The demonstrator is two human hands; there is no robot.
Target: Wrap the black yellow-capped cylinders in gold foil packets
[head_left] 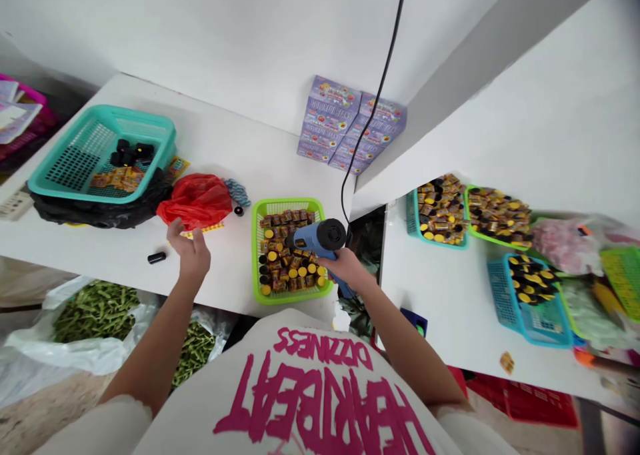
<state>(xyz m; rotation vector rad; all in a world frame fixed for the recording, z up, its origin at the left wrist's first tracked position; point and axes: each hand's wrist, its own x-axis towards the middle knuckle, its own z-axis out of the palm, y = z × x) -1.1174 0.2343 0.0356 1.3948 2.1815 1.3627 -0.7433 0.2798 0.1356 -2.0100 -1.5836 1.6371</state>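
Observation:
A blue heat gun with a black rear end is gripped in my right hand. Its nozzle points left over a lime green basket, which is filled with small jars in printed yellow-brown wrap with black or yellow ends. To the left, my left hand hovers with its fingers apart, holding nothing, just in front of a red plastic bag. A small black cylinder lies on the white table left of that hand.
On the left stands a turquoise basket with black pieces and yellow wrappers. Purple boxes are stacked against the wall. A black cord hangs down to the heat gun. More filled baskets stand on the right table.

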